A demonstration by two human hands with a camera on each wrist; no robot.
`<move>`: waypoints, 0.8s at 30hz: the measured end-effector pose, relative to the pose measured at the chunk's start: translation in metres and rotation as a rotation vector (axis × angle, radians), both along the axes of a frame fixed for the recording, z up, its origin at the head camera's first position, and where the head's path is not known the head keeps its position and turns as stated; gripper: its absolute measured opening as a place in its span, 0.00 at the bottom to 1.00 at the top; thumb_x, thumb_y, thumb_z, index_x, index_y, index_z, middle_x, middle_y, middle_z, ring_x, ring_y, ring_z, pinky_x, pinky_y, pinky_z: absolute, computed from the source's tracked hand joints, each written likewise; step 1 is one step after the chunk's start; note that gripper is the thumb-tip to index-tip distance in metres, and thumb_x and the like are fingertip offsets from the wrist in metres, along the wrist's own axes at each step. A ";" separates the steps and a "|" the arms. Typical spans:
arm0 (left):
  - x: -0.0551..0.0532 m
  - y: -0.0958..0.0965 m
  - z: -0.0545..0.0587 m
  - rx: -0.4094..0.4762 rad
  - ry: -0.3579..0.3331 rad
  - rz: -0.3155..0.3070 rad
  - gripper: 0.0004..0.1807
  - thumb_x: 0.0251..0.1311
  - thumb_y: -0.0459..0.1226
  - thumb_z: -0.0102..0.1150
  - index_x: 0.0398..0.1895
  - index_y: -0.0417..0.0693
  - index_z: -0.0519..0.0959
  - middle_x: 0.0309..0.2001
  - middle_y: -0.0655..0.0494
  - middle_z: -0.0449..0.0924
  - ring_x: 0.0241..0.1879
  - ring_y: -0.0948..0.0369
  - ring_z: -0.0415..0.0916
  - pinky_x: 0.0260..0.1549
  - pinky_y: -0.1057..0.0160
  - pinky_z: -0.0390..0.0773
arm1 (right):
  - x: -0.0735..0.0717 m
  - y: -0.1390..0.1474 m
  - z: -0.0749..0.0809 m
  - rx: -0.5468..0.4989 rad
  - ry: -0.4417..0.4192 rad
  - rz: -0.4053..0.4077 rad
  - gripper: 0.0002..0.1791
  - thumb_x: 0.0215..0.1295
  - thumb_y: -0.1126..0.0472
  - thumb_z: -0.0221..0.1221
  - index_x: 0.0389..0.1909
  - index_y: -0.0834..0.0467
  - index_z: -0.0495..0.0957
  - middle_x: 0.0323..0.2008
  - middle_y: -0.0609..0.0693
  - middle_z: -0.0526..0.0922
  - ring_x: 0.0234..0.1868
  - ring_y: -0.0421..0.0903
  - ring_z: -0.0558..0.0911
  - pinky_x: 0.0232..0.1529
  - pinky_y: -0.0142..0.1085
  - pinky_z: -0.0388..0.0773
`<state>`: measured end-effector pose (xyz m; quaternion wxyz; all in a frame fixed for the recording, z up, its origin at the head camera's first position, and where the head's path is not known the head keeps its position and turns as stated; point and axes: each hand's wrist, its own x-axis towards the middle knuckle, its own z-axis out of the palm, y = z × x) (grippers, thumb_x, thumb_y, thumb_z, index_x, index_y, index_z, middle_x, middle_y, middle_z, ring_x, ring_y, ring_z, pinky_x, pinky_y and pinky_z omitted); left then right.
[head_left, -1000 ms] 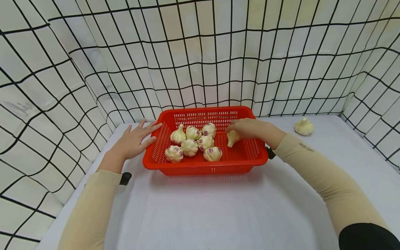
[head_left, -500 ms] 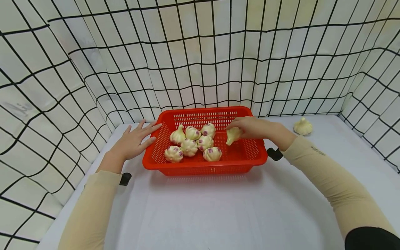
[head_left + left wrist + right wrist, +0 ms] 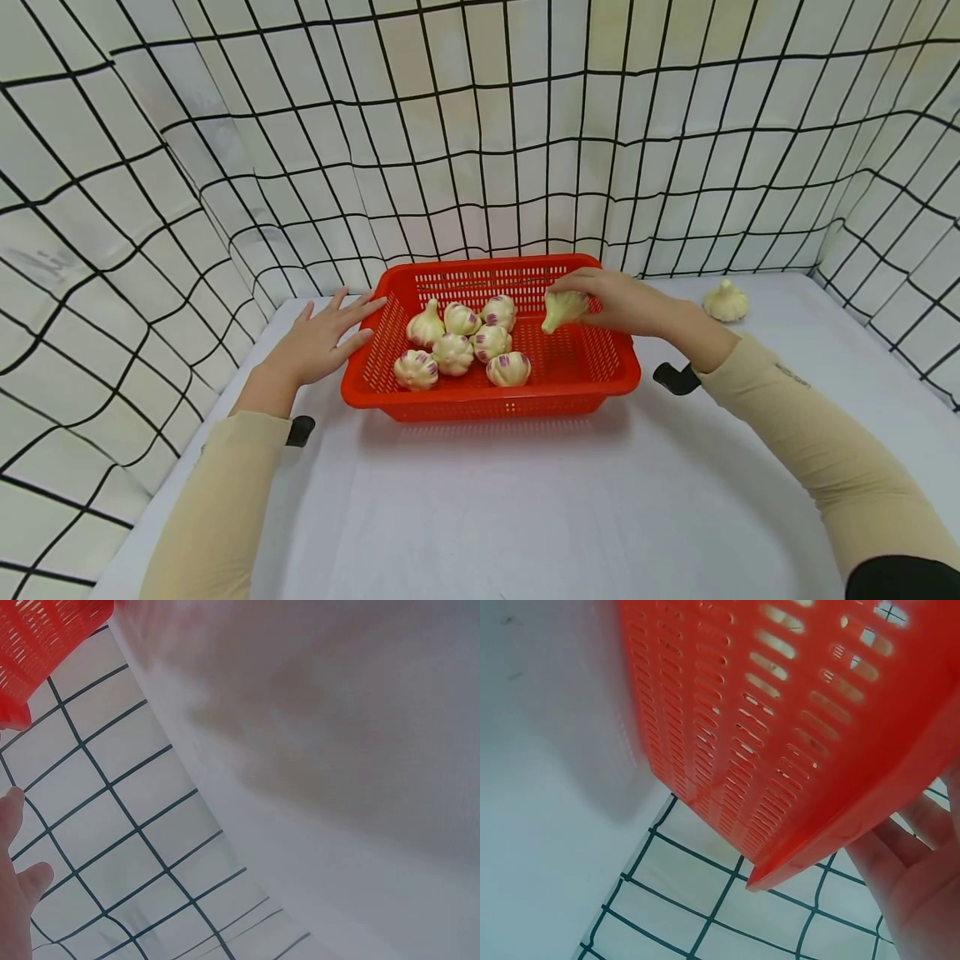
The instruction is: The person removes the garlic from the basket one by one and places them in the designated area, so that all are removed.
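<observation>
A red plastic basket (image 3: 510, 408) holds several garlic bulbs (image 3: 453, 354), bunched in its left and middle. My left hand (image 3: 313, 342) lies at the basket's left rim with its fingers spread and straight, the fingertips by the edge. Over the basket's right part, my right hand (image 3: 622, 303) grips a garlic bulb (image 3: 564, 310) whose stem points down and to the left. Part of that bulb is hidden by the fingers. In the right wrist view, the hand (image 3: 919, 877) shows beyond the basket's slotted side wall (image 3: 727, 735), and the held bulb is out of sight.
One more garlic bulb (image 3: 725, 302) lies on the white table (image 3: 495, 508), right of the basket near the back. Black grid netting (image 3: 480, 158) over white sheeting stands behind the basket and along both sides.
My right hand has risen and drawn slightly right, lifting the garlic bulb off the basket's right part. The left hand has stayed at the rim.
</observation>
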<state>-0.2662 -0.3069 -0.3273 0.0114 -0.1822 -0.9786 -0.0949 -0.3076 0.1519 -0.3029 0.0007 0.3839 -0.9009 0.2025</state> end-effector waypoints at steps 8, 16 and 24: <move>-0.001 0.000 -0.001 0.010 -0.001 -0.001 0.38 0.76 0.62 0.39 0.82 0.58 0.55 0.82 0.48 0.47 0.80 0.38 0.35 0.71 0.29 0.30 | 0.010 0.010 -0.001 -0.133 0.008 -0.027 0.32 0.63 0.72 0.68 0.68 0.57 0.75 0.63 0.57 0.78 0.58 0.54 0.77 0.54 0.49 0.82; 0.000 0.000 -0.001 0.026 0.011 -0.003 0.37 0.76 0.61 0.40 0.82 0.57 0.57 0.82 0.48 0.48 0.80 0.38 0.36 0.71 0.29 0.30 | 0.018 0.022 -0.001 -0.294 -0.020 -0.040 0.30 0.63 0.72 0.68 0.67 0.60 0.76 0.54 0.56 0.80 0.49 0.52 0.78 0.56 0.50 0.81; 0.000 0.000 0.000 0.011 -0.004 -0.008 0.37 0.76 0.60 0.39 0.82 0.57 0.56 0.82 0.48 0.47 0.80 0.38 0.35 0.71 0.29 0.30 | 0.022 0.038 -0.006 -0.381 -0.097 -0.130 0.31 0.65 0.71 0.67 0.70 0.60 0.73 0.61 0.59 0.78 0.55 0.56 0.81 0.60 0.51 0.79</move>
